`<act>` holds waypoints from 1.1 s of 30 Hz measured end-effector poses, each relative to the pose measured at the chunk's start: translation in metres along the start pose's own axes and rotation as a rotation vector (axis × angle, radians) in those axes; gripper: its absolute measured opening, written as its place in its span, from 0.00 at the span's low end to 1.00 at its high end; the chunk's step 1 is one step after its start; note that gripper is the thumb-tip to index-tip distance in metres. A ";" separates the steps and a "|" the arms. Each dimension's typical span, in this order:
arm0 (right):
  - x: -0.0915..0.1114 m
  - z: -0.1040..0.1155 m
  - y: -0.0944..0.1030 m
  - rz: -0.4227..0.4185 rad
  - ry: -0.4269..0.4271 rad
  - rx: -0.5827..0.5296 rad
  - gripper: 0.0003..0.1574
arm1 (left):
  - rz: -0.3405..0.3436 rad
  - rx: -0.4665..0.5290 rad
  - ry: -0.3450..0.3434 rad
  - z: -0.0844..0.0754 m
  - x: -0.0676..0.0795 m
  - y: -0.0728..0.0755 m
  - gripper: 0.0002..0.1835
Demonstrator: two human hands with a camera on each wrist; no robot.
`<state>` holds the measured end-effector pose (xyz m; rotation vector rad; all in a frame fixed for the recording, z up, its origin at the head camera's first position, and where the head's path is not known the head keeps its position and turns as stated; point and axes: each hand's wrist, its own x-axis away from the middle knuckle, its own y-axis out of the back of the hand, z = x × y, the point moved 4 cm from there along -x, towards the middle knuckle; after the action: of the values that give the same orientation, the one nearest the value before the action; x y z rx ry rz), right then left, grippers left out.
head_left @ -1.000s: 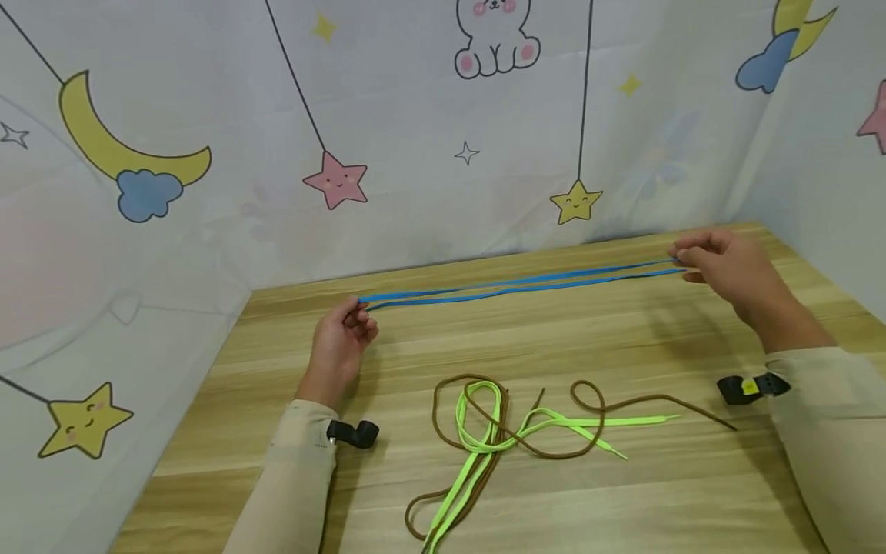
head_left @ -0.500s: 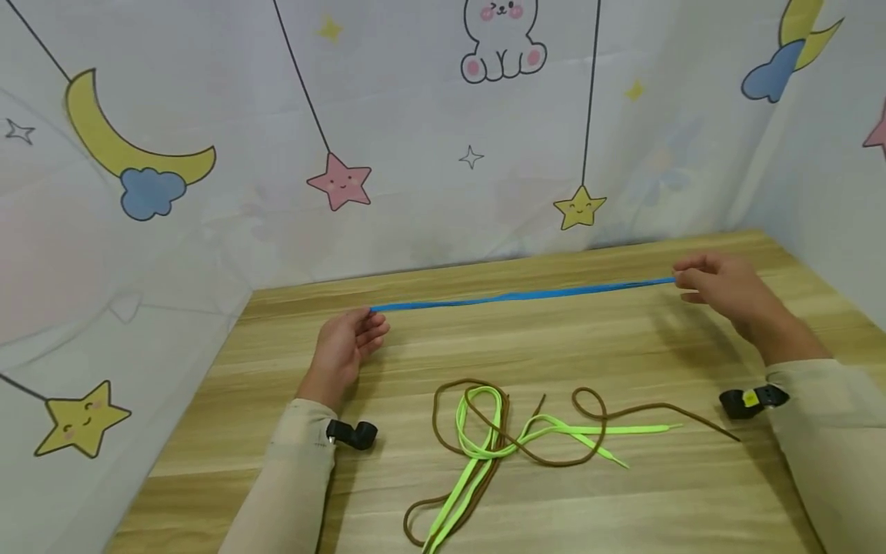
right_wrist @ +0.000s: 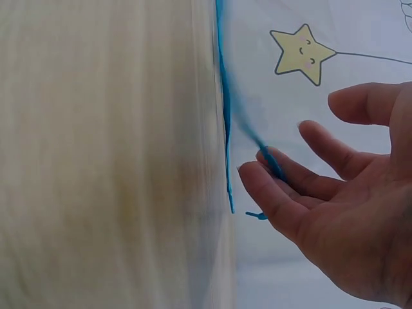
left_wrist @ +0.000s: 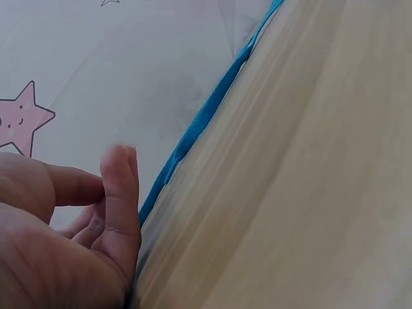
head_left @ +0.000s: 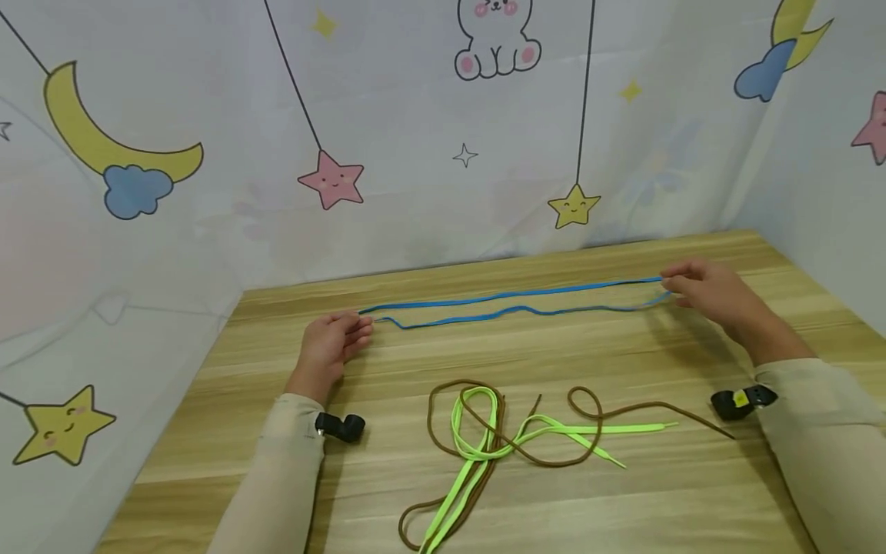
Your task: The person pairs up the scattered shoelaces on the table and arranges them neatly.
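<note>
A blue shoelace (head_left: pixel 512 296) stretches in two strands between the hands; the nearer strand waves. At its left end is my left hand (head_left: pixel 331 342). In the left wrist view the thumb touches a finger (left_wrist: pixel 121 193), and the blue lace (left_wrist: pixel 206 112) runs behind the fingers, its end hidden; whether they still pinch it I cannot tell. My right hand (head_left: pixel 709 296) is at the other end. Seen from the right wrist, its fingers are spread and relaxed. One blurred strand (right_wrist: pixel 248 125) lies against two fingers, while the other strand (right_wrist: pixel 226 141) has its tip free beside them.
Nearer the person, a neon-green shoelace (head_left: pixel 467 481) and a brown shoelace (head_left: pixel 554 463) lie looped over each other on the wooden table (head_left: pixel 588 515). A white cloth (head_left: pixel 429 223) printed with stars and moons hangs behind the table. Black cameras are strapped to both wrists.
The two blue strands came together, then parted again; the nearer one has dropped and turned wavy. My right hand has loosened its pinch. The green and brown shoelaces stay put.
</note>
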<state>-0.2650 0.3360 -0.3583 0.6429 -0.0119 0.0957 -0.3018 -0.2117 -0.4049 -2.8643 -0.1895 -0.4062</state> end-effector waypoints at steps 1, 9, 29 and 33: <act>0.000 0.000 -0.001 0.008 0.002 0.007 0.37 | -0.006 0.000 -0.002 0.000 -0.001 0.001 0.22; -0.001 0.004 -0.005 0.075 0.018 0.021 0.38 | 0.044 -0.353 -0.176 -0.004 0.001 -0.009 0.18; -0.004 0.001 -0.004 0.092 -0.007 0.043 0.36 | 0.320 -0.516 -0.094 0.002 0.012 -0.033 0.24; -0.004 0.000 -0.006 0.101 -0.001 0.019 0.36 | 0.309 -0.425 -0.105 0.000 0.008 -0.030 0.22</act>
<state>-0.2690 0.3315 -0.3621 0.6614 -0.0447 0.1926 -0.2989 -0.1823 -0.3959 -3.2542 0.3622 -0.2580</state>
